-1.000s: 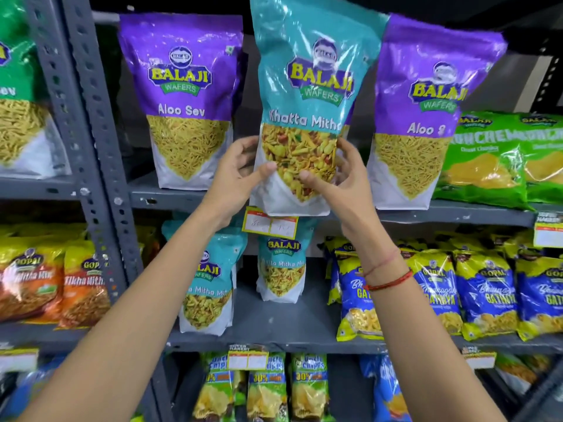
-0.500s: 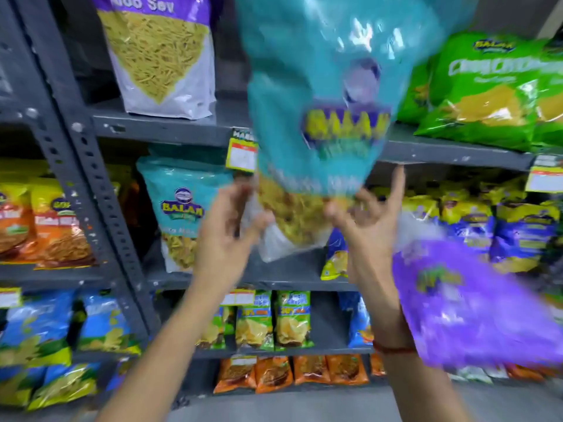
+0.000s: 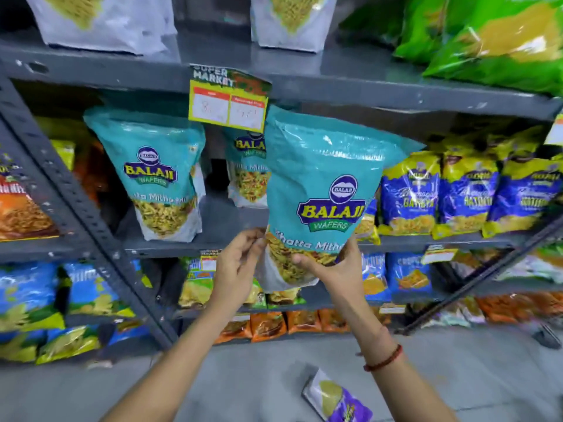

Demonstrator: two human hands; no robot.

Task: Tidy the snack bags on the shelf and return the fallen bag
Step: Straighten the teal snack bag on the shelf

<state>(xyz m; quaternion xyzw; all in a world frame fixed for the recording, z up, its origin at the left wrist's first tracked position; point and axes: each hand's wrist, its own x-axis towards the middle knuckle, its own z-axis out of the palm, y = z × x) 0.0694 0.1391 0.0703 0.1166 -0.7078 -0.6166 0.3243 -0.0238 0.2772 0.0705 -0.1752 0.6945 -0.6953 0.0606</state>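
I hold a teal Balaji Khatta Mitha bag (image 3: 326,178) upright in front of the middle shelf (image 3: 231,239). My right hand (image 3: 332,269) cups its lower right corner. My left hand (image 3: 237,266) pinches its lower left edge. Two matching teal bags stand on that shelf: one at the left (image 3: 152,175), one further back (image 3: 246,172), half hidden by the held bag. A purple Aloo Sev bag (image 3: 338,400) lies on the grey floor below my right forearm.
The upper shelf (image 3: 213,77) carries white-bottomed bags and green bags (image 3: 493,38), with a price tag (image 3: 228,102) hanging from its edge. Blue-yellow bags (image 3: 466,193) fill the middle shelf's right side. A grey upright post (image 3: 76,208) slants at the left. Lower shelves hold more packets.
The teal bag came down from the upper shelf to the middle shelf level. The purple bag fell from the upper shelf and now lies on the floor. My view tilted downward.
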